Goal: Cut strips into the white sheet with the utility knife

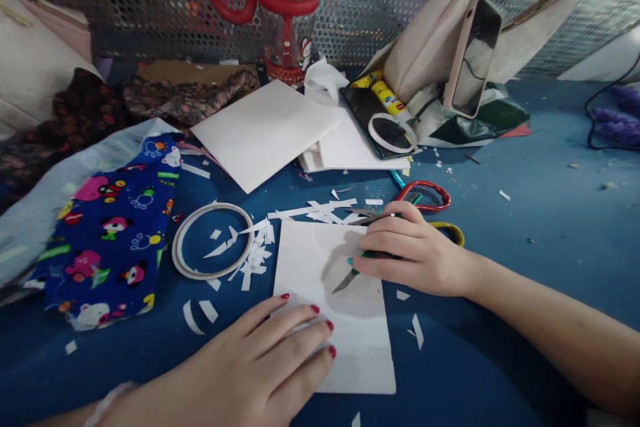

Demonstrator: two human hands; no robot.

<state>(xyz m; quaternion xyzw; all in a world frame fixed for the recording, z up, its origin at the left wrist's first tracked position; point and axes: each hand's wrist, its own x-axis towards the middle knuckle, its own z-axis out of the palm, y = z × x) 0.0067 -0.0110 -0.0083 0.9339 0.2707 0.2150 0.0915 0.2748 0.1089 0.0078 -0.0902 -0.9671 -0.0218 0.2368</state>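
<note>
Scraps (257, 259) show trimming already done; the left hand (245, 367) lies spread on white card (357, 353), seemingly uncut, as the right hand (417, 250) grips opened scissors (347, 279) above it.

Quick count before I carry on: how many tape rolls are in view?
2. One roll lies on the blue table, right of the patterned cloth; the other roll sits farther back on the dark flat device. The bags could hide more.
</note>
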